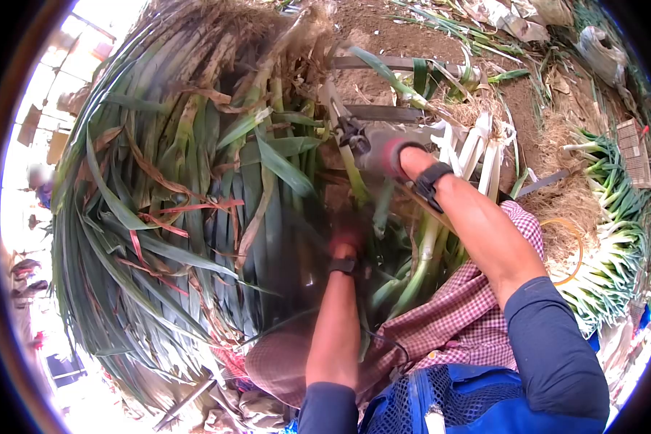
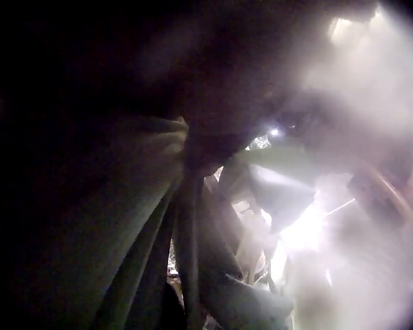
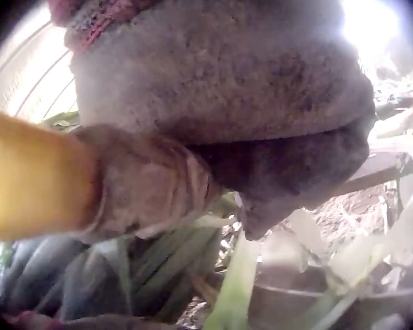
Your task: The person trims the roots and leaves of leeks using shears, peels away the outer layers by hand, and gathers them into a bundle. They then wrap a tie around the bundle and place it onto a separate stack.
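My gloved left hand (image 1: 349, 233), blurred and dark, is at the right edge of a large heap of leeks (image 1: 188, 166). In the left wrist view, long leek leaves (image 2: 151, 213) gather tightly at that hand and fan out below it. My right hand (image 1: 385, 154), in a dirty grey glove with a red cuff, is ahead of the left. Its fingers curl round a yellowish handle (image 3: 41, 175), wrapped in brown near the hand; the tool's far end is hidden. A pale green leek stem (image 1: 354, 177) stands just below the right hand in the head view.
Dark flat bars (image 1: 383, 113) lie across the soil beyond my hands. White leek stalks (image 1: 476, 148) stand beside the right forearm. Trimmed leeks (image 1: 604, 267) line the far right, next to dry root litter (image 1: 568, 192). A checked cloth (image 1: 448, 304) covers my lap.
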A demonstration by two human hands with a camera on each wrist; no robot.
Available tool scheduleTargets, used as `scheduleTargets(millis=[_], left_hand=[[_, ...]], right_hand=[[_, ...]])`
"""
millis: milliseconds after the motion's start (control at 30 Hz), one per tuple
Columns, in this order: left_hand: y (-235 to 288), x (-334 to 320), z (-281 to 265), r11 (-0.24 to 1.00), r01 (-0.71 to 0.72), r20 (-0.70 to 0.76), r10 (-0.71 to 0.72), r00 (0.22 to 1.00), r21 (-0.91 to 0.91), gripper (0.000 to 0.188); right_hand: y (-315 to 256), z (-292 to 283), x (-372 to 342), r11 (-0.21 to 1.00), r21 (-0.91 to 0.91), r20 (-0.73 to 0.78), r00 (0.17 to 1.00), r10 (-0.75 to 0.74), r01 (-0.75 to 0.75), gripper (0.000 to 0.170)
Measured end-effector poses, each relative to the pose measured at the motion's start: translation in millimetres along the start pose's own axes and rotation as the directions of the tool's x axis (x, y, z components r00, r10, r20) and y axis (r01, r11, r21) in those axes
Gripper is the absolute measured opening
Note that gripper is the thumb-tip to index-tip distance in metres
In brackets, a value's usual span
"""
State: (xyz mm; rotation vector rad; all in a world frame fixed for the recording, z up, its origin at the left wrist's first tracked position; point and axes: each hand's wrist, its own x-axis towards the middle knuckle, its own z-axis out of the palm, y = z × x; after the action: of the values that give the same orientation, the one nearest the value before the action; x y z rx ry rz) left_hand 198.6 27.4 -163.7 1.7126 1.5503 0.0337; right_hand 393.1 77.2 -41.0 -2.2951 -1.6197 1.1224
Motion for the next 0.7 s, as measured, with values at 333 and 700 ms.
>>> scheduleTargets(millis=[333, 700], left_hand=[[61, -38, 34, 0.996, -0.072, 0.250, 0.057, 0.967, 0.052, 0.053], [41, -29, 18, 0.861, -0.482, -0.279, 0.429, 0.859, -0.160, 0.028]], right_hand=[[32, 15, -157, 0.997, 0.035, 0.094, 0.993, -0.071, 0.068, 0.062], [77, -3, -159, 0.979, 0.172, -0.111, 0.985, 0.132, -0.112, 0.058]])
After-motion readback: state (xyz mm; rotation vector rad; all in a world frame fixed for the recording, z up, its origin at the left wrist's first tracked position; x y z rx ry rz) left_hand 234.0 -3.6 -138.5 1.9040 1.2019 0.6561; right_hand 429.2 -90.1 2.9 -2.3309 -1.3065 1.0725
